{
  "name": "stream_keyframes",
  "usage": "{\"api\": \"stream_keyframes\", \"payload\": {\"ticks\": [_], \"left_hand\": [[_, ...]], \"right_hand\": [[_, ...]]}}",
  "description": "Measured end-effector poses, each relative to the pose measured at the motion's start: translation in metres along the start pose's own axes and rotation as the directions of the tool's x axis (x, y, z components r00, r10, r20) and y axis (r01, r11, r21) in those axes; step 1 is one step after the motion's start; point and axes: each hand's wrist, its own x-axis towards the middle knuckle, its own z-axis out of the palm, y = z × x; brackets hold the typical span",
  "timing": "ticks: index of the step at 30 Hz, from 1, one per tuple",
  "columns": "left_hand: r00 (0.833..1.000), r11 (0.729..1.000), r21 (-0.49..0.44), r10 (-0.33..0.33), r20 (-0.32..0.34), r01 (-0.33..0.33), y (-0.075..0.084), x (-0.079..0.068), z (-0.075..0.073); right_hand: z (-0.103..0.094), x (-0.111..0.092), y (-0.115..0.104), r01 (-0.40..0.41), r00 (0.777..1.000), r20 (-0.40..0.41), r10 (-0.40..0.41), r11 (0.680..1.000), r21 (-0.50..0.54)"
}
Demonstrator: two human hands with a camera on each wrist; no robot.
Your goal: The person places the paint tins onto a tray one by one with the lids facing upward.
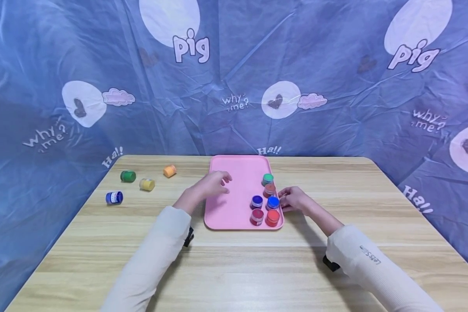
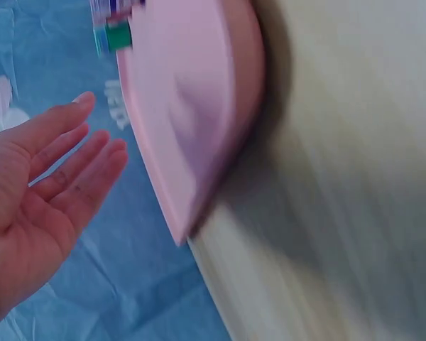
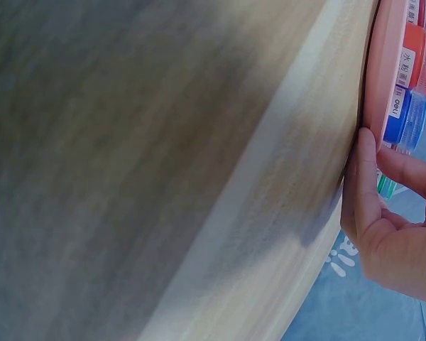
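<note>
The right hand (image 1: 293, 198) pinches the right edge of the pink tray (image 1: 230, 219), probably to steady the six paint jars (image 1: 272, 203) standing along that side, while the left hand (image 1: 211, 184), loosely spread, hovers over the left edge.

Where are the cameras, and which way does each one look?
Head: on the person's head, looking forward and down at the pink tray; left hand, right hand and sleeves show.
Left wrist: on that wrist, facing tray and table; left hand only.
Right wrist: on that wrist, facing tray and table; right hand only.
Head and right wrist share the bright blue jar.
</note>
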Motion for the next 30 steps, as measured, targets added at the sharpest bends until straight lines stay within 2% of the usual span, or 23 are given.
{"api": "stream_keyframes", "payload": {"ticks": [10, 13, 16, 18, 22, 27, 30], "left_hand": [[0.995, 0.996, 0.055, -0.067, -0.079, 0.071, -0.044, -0.029, -0.038], [0.988, 0.991, 0.087, -0.093, -0.125, 0.104, -0.056, -0.038, -0.047], [0.972, 0.979, 0.113, -0.145, -0.186, 0.168, -0.068, -0.046, -0.055], [0.956, 0.968, 0.129, -0.181, -0.229, 0.214, -0.077, -0.049, -0.058], [0.913, 0.944, 0.136, -0.243, -0.326, 0.300, -0.094, -0.052, -0.062], [0.844, 0.927, 0.112, -0.271, -0.463, 0.359, -0.113, -0.051, -0.060], [0.805, 0.915, 0.109, -0.280, -0.523, 0.389, -0.123, -0.050, -0.056]], "right_hand": [[0.000, 0.000, -0.001, -0.006, 1.000, -0.006, 0.006, 1.000, -0.010], [0.000, -0.001, -0.002, -0.007, 1.000, -0.001, 0.007, 1.000, -0.015], [0.000, -0.001, -0.002, -0.006, 1.000, 0.005, 0.006, 1.000, -0.013], [-0.001, 0.000, -0.002, -0.007, 1.000, 0.009, 0.007, 1.000, -0.013], [0.000, 0.000, -0.001, -0.014, 1.000, 0.009, 0.014, 1.000, -0.010], [0.000, 0.001, -0.001, -0.019, 1.000, 0.002, 0.019, 1.000, -0.013], [0.000, 0.000, -0.002, -0.017, 1.000, 0.001, 0.017, 1.000, -0.013]]}}
